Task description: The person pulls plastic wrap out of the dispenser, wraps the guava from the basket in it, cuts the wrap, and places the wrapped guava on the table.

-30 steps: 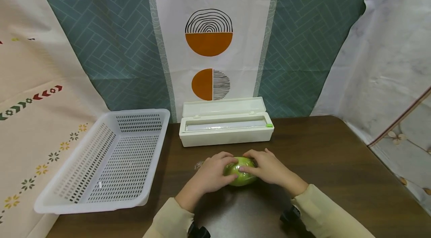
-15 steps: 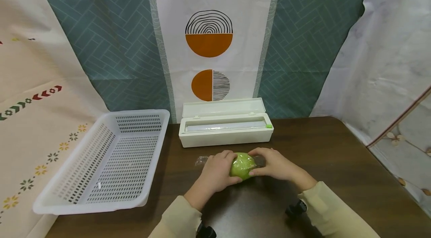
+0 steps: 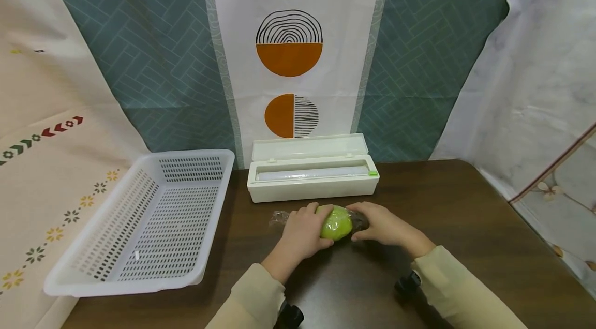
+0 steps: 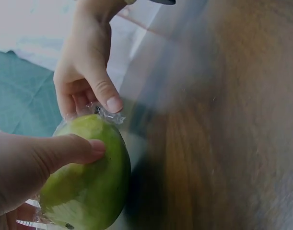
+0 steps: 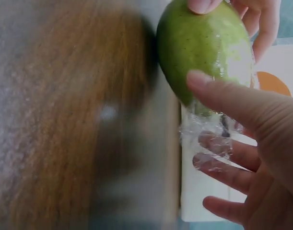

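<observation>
A green mango (image 3: 336, 223) wrapped in cling film is held low over the brown table. My left hand (image 3: 303, 232) grips its left side, thumb (image 4: 84, 149) lying across the skin in the left wrist view. Loose film (image 3: 279, 219) sticks out beyond the left hand. At the other end, my right hand (image 3: 384, 224) has its thumb and fingers around the gathered film tail (image 5: 206, 139). In the right wrist view the right thumb (image 5: 223, 93) overlaps the mango's end, with the fingers behind the crinkled film.
Behind the hands stands a white cling film box (image 3: 313, 189), lid up, a roll (image 3: 312, 173) inside and a green slider (image 3: 372, 173) at its right. A white perforated basket (image 3: 202, 272) is at the left, with a small white scrap (image 3: 137, 255) in it. Patterned cloths hang around the table (image 3: 465, 236).
The hands have drawn slightly apart and away from the body, the mango going with them. My right hand has slid off the mango's side to its right end, exposing the film tail there.
</observation>
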